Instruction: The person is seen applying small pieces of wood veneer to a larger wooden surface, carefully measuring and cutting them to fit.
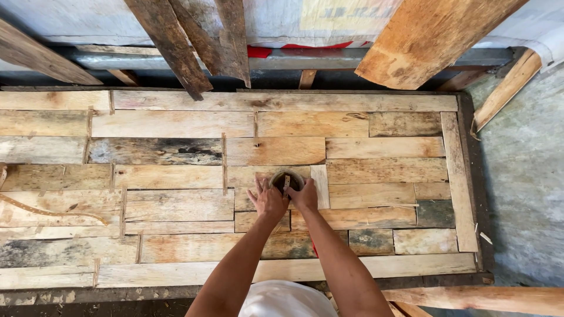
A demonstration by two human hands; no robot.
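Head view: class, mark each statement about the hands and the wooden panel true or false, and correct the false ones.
1. Both hands rest at a round hole in the panel. True.
2. The left hand holds a hammer. False: it lies flat on the wood, with no tool.
3. The wooden panel is made of many mismatched planks. True.
4. The right hand is lifted clear of the panel. False: it rests at the hole's edge.

1 head cam, looking straight down, near wood panel (176, 152).
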